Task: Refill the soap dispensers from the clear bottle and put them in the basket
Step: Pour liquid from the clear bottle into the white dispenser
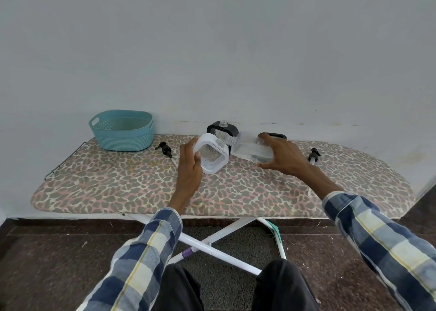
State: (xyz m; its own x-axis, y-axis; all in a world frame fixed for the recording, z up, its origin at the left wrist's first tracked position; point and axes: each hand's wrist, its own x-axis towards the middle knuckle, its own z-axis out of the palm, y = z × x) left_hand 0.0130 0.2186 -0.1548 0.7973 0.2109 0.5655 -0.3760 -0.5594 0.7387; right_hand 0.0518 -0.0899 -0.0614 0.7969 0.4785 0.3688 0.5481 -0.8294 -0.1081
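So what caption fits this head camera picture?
Right hand tips clear bottle into white dispenser held by left hand.

Left of the white dispenser (213, 156), a pump head (165, 149) lies on the way to the basket (121, 130); nearer board edge lies open.

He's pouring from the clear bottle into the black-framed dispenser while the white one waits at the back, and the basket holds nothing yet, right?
Not quite. In the head view the clear bottle, held by the right hand, is tipped into the white-framed dispenser, gripped by the left hand. The black-framed dispenser is the one waiting at the back. The basket indeed holds nothing visible.
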